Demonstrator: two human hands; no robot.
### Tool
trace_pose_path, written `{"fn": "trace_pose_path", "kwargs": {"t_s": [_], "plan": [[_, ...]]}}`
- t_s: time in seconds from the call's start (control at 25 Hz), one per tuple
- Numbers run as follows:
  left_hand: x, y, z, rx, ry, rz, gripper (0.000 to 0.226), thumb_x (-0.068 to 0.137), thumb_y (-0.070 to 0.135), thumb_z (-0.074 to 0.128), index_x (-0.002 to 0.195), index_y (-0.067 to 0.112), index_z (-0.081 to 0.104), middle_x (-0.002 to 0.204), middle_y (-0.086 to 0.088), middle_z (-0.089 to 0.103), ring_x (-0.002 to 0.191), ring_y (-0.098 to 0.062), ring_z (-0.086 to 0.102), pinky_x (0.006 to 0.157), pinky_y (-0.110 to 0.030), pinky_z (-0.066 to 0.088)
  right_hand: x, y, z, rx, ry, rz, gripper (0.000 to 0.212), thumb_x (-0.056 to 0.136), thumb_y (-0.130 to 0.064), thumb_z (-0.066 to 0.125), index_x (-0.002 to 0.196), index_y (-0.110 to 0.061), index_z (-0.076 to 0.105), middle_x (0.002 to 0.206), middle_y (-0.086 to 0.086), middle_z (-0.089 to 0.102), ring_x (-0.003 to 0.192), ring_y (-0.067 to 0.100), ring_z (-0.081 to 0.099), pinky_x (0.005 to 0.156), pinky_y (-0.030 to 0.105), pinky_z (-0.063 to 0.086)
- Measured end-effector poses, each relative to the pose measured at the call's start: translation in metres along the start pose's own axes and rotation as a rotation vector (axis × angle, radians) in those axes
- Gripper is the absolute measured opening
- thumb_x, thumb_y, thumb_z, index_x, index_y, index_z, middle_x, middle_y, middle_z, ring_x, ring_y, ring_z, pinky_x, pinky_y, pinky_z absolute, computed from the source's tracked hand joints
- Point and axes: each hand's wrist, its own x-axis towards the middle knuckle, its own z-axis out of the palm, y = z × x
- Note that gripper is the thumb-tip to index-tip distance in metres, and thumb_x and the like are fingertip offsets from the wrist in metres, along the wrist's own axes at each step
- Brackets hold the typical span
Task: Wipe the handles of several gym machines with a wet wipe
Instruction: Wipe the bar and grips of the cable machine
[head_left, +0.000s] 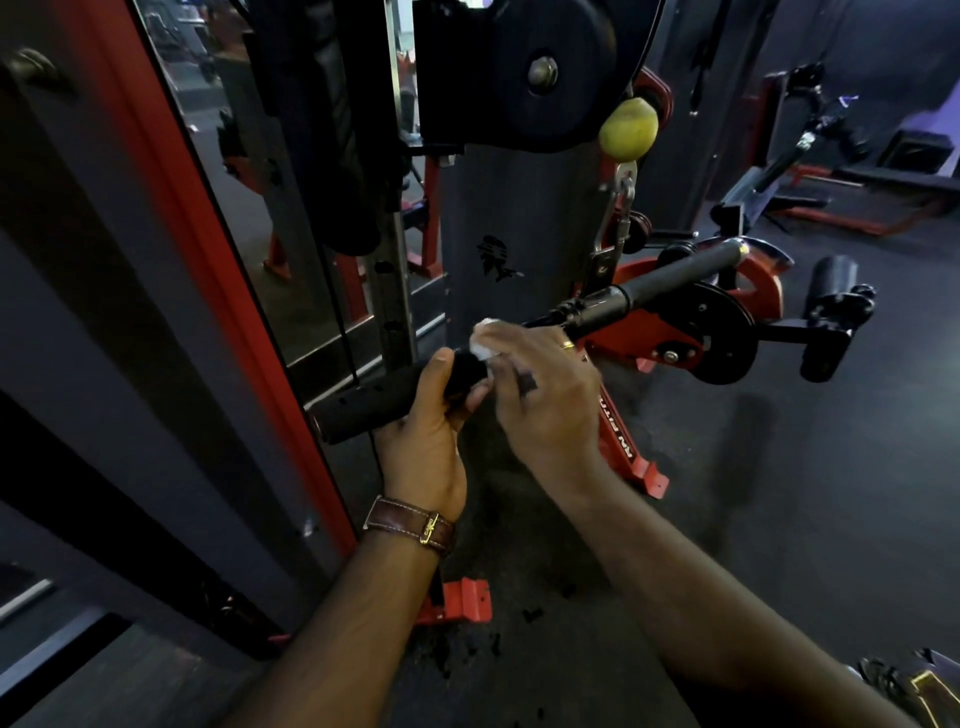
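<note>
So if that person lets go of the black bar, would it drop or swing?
Probably swing: the bar hangs by a metal clip from above. It looks stiff and fairly heavy. The left hand grips its foam end, likely steadying it against the wipe.

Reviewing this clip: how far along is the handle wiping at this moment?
Done: nothing can be confirmed; no handle looks visibly wet or cleaned. In hand: the left hand grips the left grip of the cable bar while the right hand presses the wet wipe against the bar near its middle. Left: the right grip is untouched, and the leg machine behind awaits.
</note>
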Motion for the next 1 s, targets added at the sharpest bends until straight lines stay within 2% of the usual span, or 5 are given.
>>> {"fn": "trace_pose_path", "kwargs": {"t_s": [0.12, 0.32, 0.64, 0.8, 1.0], "plan": [[0.001, 0.002, 0.003, -0.029, 0.03, 0.011, 0.058, 0.081, 0.025, 0.079, 0.124, -0.008, 0.058, 0.127, -0.026, 0.063, 0.113, -0.041, 0.065, 0.071, -0.028, 0.058, 0.014, 0.016, -0.011, -0.111, 0.116, 0.231, 0.019, 0.094, -0.007, 0.064, 0.11, -0.014, 0.07, 0.103, 0.0, 0.07, 0.093, 0.006, 0.06, 0.079, 0.032, 0.056], [0.003, 0.0, -0.001, 0.03, -0.002, 0.006, 0.039, 0.092, 0.019, 0.069, 0.12, -0.007, 0.061, 0.117, -0.023, 0.069, 0.093, -0.026, 0.07, 0.068, -0.026, 0.056, -0.007, -0.005, 0.002, 0.078, -0.015, 0.103, 0.024, 0.094, -0.009, 0.061, 0.117, -0.009, 0.068, 0.103, 0.003, 0.07, 0.088, 0.005, 0.063, 0.077, 0.015, 0.051], [0.0, 0.0, 0.0, 0.068, -0.055, 0.017, 0.04, 0.082, 0.028, 0.073, 0.11, -0.001, 0.068, 0.105, -0.015, 0.074, 0.088, -0.022, 0.071, 0.07, -0.027, 0.057, 0.009, -0.009, 0.001, -0.047, -0.069, 0.071, 0.018, 0.095, -0.006, 0.055, 0.108, -0.009, 0.068, 0.094, -0.005, 0.064, 0.084, 0.008, 0.059, 0.073, 0.021, 0.047], [0.003, 0.002, 0.003, 0.057, 0.002, 0.032, 0.068, 0.074, 0.036, 0.08, 0.122, -0.009, 0.061, 0.116, -0.025, 0.069, 0.093, -0.034, 0.07, 0.068, -0.027, 0.057, 0.026, 0.022, -0.006, -0.148, 0.092, 0.229, 0.019, 0.095, -0.008, 0.051, 0.102, -0.009, 0.069, 0.097, 0.001, 0.071, 0.09, 0.007, 0.061, 0.083, 0.037, 0.055], [0.009, -0.001, -0.003, 0.008, 0.025, 0.019, 0.068, 0.075, 0.033, 0.079, 0.124, -0.009, 0.059, 0.118, -0.023, 0.069, 0.097, -0.032, 0.071, 0.066, -0.025, 0.057, -0.004, 0.01, 0.008, 0.053, 0.041, 0.116, 0.024, 0.092, 0.006, 0.057, 0.112, -0.004, 0.067, 0.115, 0.008, 0.066, 0.109, 0.014, 0.062, 0.097, 0.025, 0.049]]}}
